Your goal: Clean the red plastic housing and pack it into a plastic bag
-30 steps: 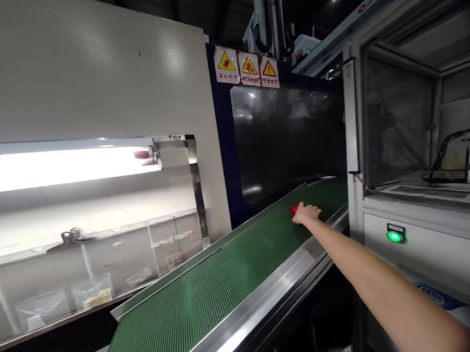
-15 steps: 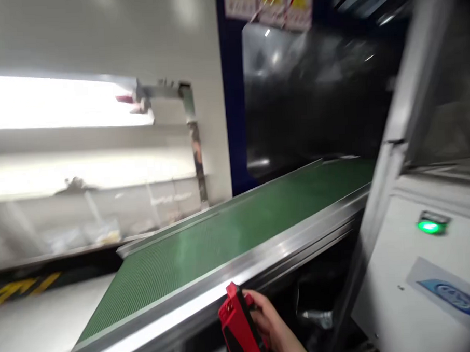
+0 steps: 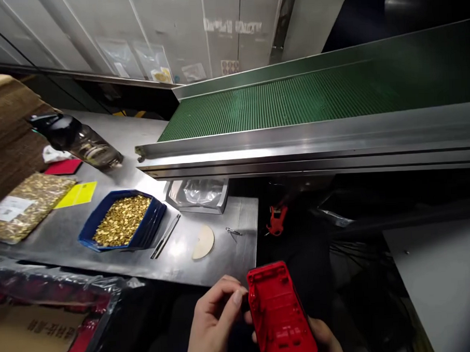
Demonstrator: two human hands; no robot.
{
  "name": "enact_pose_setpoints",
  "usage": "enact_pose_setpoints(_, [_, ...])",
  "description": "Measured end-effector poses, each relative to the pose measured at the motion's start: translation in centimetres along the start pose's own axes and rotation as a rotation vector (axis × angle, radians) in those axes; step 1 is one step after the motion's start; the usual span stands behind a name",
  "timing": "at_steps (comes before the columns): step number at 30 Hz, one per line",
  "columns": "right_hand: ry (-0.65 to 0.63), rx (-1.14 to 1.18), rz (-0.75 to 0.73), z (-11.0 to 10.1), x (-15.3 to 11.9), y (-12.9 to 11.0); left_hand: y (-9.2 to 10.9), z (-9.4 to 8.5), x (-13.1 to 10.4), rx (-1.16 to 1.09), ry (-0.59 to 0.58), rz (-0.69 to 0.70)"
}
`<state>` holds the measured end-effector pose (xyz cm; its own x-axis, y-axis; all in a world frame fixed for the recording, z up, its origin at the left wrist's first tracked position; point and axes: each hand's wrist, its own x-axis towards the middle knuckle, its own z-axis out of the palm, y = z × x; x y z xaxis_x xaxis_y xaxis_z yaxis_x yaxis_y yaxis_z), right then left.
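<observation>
A red plastic housing (image 3: 277, 309) with black outer edges is at the bottom centre, its hollow, ribbed inside facing me. My right hand (image 3: 325, 338) is closed around its lower right side, with other fingertips showing at its left edge. Beside the housing's upper left edge, my left hand (image 3: 220, 317) has thumb and forefinger pinched together. Whatever is in that pinch, if anything, is too small to make out.
Left of my hands, a metal table (image 3: 231, 262) bears a blue bin (image 3: 159, 215) of brass-coloured small parts, tweezers (image 3: 165, 236), a pale disc (image 3: 203, 242) and a bottle (image 3: 89, 143). A green conveyor (image 3: 255, 107) crosses behind. A lined box (image 3: 43, 329) stands lower left.
The view has swung down and left, bringing the table and box into sight. The red housing now shows its hollow inside, and my left hand has come up beside it.
</observation>
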<state>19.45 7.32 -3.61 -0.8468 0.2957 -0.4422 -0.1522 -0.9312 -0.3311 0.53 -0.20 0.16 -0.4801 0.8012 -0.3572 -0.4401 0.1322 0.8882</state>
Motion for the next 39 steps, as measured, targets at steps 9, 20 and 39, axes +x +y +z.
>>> enact_pose_setpoints(9, [0.003, 0.06, -0.02, 1.3, 0.5, 2.5, -0.7, -2.3, -0.4, -0.028, -0.07, -0.01])
enact_pose_setpoints(20, [-0.018, -0.105, -0.003, -1.8, -0.7, 3.1, -0.6, -2.1, -0.7, -0.11, -0.116, -0.071])
enact_pose_setpoints(39, [0.159, -0.039, -0.035, -0.6, -1.3, 3.0, -0.4, -1.4, -0.2, -0.136, -0.118, -0.059])
